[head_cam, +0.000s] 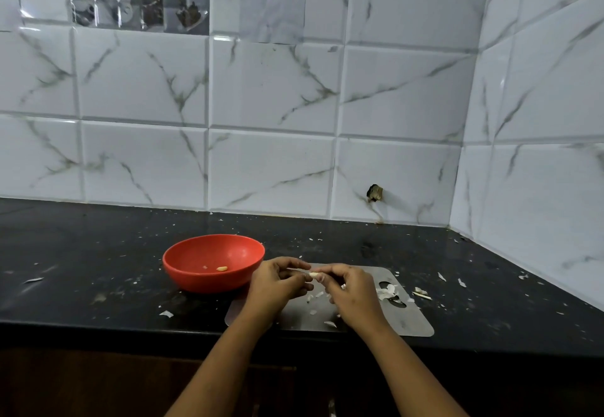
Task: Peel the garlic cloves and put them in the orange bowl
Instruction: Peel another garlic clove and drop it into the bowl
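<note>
Clove: we have the garlic clove [313, 275] above the steel board [408, 321], its long axis running nine to three.
Left grip: the left grip [277, 282] pinches its nine o'clock end.
Right grip: the right grip [353, 289] pinches the three o'clock end.
Bowl: the orange bowl [196, 281] sits at nine o'clock of the clove.
Nearer: by our reckoning, the left grip.

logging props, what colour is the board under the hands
Plain silvery grey, like bare metal, no pattern. The board shows best in the head view.
</note>
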Motion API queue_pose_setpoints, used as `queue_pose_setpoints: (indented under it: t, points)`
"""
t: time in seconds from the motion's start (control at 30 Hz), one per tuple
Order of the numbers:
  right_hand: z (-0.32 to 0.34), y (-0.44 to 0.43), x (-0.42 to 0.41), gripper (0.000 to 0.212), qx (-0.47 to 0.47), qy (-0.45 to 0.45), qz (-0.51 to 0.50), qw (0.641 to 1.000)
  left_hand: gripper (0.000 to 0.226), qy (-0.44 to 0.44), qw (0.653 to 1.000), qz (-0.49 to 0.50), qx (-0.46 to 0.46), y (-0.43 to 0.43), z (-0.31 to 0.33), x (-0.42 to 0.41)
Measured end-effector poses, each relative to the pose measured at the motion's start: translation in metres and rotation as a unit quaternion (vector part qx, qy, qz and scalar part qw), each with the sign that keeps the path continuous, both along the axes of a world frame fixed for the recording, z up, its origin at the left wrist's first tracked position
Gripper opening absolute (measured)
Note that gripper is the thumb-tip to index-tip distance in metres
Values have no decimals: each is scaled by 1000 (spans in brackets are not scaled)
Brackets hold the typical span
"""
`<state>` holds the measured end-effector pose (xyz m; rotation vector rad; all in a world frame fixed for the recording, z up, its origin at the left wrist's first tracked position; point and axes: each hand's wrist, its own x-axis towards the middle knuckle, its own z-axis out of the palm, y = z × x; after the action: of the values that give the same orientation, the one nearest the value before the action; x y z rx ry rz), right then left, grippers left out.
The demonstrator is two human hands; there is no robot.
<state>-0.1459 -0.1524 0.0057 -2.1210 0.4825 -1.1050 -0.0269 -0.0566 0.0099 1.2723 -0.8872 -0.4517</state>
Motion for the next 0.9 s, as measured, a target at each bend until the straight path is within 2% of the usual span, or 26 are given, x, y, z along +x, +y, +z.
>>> queue_pose_setpoints:
  t: [0.2,0.33,0.47,0.6,0.73,0.9]
  points:
    - [2,3,-2,6,6,-19,-11,1000,17,-30,999,-30,19,-1,-2,-1]
    - [4,5,-3,14,13,-29,1,999,19,-50,996,-72,33,1,-1,0]
    - [5,3,-3,7,67,-25,49,996,20,-53,995,-82,32,1,0,1]
    - [4,1,-3,6,109,-17,88,990,21,-48,992,-106,41,2,1,3]
    - [5,2,-3,12,111,-2,105,988,22,-34,990,-132,43,2,2,2]
    - [5,4,-3,9,105,-8,125,987,21,7,993,-116,31,-1,2,3]
